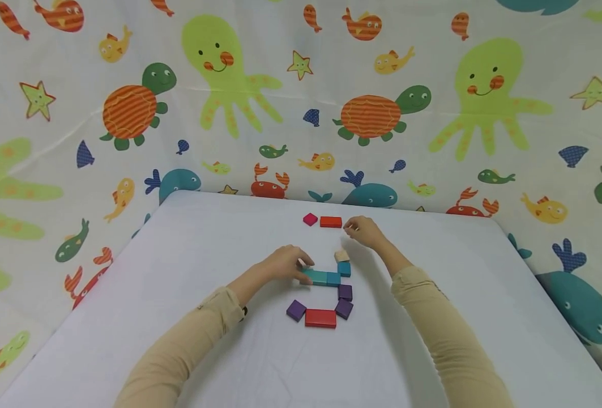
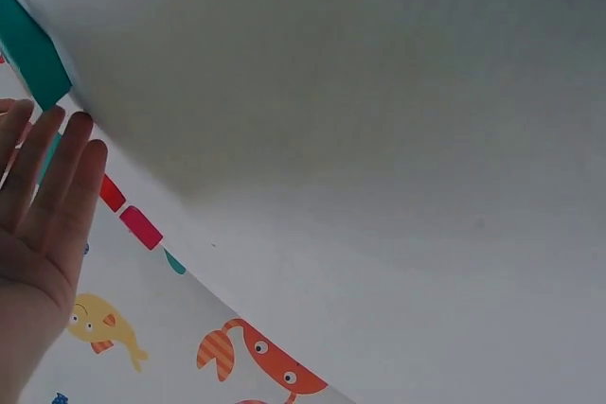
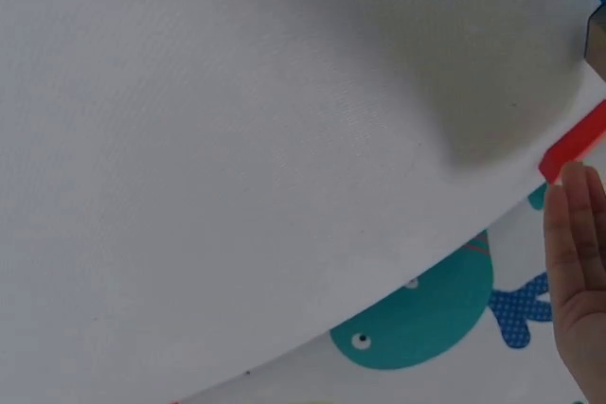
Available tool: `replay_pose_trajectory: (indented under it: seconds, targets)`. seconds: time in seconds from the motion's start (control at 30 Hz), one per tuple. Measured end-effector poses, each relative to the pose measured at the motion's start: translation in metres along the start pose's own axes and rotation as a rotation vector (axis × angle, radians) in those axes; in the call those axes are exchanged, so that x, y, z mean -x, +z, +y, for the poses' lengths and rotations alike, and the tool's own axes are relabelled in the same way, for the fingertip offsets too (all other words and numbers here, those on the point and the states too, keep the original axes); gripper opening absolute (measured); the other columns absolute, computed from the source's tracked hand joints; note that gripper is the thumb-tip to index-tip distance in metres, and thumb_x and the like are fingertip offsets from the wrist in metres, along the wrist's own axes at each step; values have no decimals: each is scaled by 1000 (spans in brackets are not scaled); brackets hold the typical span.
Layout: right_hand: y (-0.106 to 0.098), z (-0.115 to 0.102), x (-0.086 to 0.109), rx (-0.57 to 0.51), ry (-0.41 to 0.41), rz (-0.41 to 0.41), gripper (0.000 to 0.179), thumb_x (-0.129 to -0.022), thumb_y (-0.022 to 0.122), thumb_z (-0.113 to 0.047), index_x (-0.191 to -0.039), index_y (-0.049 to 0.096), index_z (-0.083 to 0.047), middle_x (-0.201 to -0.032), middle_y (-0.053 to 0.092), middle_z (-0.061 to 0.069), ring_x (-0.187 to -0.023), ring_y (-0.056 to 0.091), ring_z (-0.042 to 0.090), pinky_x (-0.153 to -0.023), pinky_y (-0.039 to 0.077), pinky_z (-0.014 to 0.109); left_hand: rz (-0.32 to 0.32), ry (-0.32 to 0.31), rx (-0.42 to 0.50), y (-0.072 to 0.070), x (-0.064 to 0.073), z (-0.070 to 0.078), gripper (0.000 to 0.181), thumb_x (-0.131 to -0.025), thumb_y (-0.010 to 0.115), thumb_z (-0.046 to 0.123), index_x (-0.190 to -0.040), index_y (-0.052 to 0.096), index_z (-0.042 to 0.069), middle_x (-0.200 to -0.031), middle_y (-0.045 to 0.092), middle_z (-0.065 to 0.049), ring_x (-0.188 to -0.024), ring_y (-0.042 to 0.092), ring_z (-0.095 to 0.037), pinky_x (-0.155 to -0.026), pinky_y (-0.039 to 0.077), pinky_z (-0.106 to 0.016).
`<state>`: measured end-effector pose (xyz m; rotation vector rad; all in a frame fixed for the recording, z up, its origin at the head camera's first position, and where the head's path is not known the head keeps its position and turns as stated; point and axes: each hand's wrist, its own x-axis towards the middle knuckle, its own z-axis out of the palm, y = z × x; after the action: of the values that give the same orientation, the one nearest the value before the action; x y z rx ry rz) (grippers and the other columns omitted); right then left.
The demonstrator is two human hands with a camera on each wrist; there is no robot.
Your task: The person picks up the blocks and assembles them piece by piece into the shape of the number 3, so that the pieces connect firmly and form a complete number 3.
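Note:
Left of the middle, my left hand (image 1: 282, 263) holds the left end of a teal block (image 1: 316, 277), with thumb on the near side and index finger on the far side. In the left wrist view its fingers (image 2: 71, 172) reach to the end of that block (image 2: 36, 49). A blue block (image 1: 333, 279) adjoins it. My right hand (image 1: 364, 231) hovers at the right end of a red block (image 1: 331, 222) far back; its fingers (image 3: 573, 224) look straight in the right wrist view. Beside this lies a pink block (image 1: 310, 219).
A cream block (image 1: 341, 256) touches a second blue block (image 1: 344, 269). Below them, purple blocks (image 1: 345, 292) curve toward a near red block (image 1: 320, 318), with another purple block (image 1: 296, 310) at its left. A printed cloth (image 1: 301, 113) hangs behind the white table (image 1: 204, 226).

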<state>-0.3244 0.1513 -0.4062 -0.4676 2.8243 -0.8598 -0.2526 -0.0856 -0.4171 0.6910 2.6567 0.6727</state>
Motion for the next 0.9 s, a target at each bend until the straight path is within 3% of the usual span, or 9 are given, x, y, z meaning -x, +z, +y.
replay_pose_trajectory:
  seconds: [0.17, 0.47, 0.67, 0.9]
  targets:
    - [7, -1, -3, -12, 28, 58, 24, -94, 56, -15, -110, 63, 2, -109, 64, 20, -101, 58, 31, -86, 53, 38, 52, 25, 2, -2, -6, -3, 32, -80, 75, 27, -108, 72, 14, -105, 71, 1, -100, 62, -17, -87, 50, -34]
    - [8, -2, -5, 65, 67, 136, 33, -92, 61, -19, -118, 59, 1, -117, 61, 22, -104, 59, 33, -90, 51, 40, 257, 34, -9, -14, -17, -12, 22, -86, 69, 23, -105, 73, 11, -94, 72, -3, -86, 62, -16, -81, 51, -31]
    - [7, -1, -11, 110, 72, 116, 44, -91, 63, -24, -127, 54, -1, -127, 56, 22, -115, 53, 35, -100, 44, 46, 357, -10, -23, -23, -28, -20, 24, -88, 67, 23, -108, 71, 10, -100, 72, -5, -90, 63, -19, -85, 51, -33]
    - [11, 2, -26, 112, 61, 75, 52, -90, 64, -21, -135, 46, -2, -142, 44, 21, -133, 38, 37, -111, 30, 50, 436, -26, -53, -33, -45, -26, 35, -89, 66, 21, -121, 64, 7, -117, 67, -10, -100, 64, -26, -89, 51, -36]
